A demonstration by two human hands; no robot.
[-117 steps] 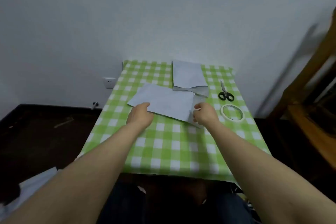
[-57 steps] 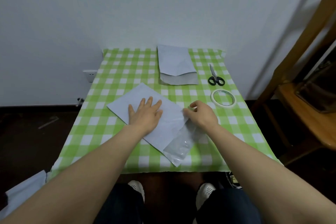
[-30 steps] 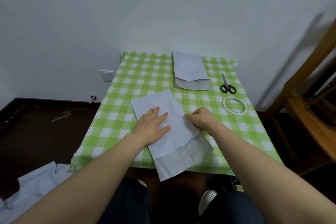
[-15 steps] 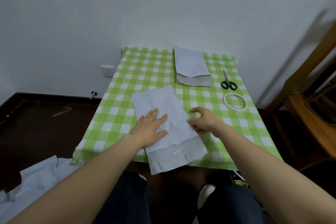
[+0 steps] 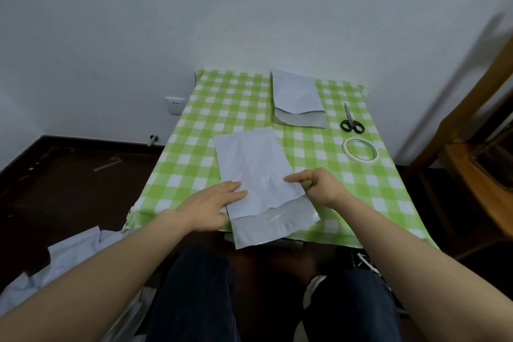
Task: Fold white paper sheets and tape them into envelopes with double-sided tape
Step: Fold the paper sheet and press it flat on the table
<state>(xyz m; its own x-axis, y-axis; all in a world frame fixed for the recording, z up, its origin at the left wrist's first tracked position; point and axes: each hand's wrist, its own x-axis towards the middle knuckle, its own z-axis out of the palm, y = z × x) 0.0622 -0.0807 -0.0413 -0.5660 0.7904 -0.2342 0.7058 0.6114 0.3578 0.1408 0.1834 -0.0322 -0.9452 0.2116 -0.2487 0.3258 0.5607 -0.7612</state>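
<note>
A folded white paper sheet (image 5: 255, 169) lies lengthwise on the green checked table (image 5: 194, 158), its shiny lower flap (image 5: 269, 228) hanging over the near edge. My left hand (image 5: 208, 205) rests flat with fingertips on the sheet's left edge. My right hand (image 5: 319, 184) touches the right edge with fingers curled and the forefinger pointing onto the paper. A roll of double-sided tape (image 5: 360, 150) lies to the right. A finished folded envelope (image 5: 298, 101) sits at the far side.
Black-handled scissors (image 5: 350, 121) lie beyond the tape. A wooden chair (image 5: 472, 164) stands to the right of the table. White paper sheets (image 5: 55, 261) lie on the dark floor at the left. A wall socket (image 5: 174, 105) is behind the table.
The sheet was pulled toward me and turned from slanted to lengthwise. My left hand slid from its middle to the left edge, and my right hand stayed at the right edge.
</note>
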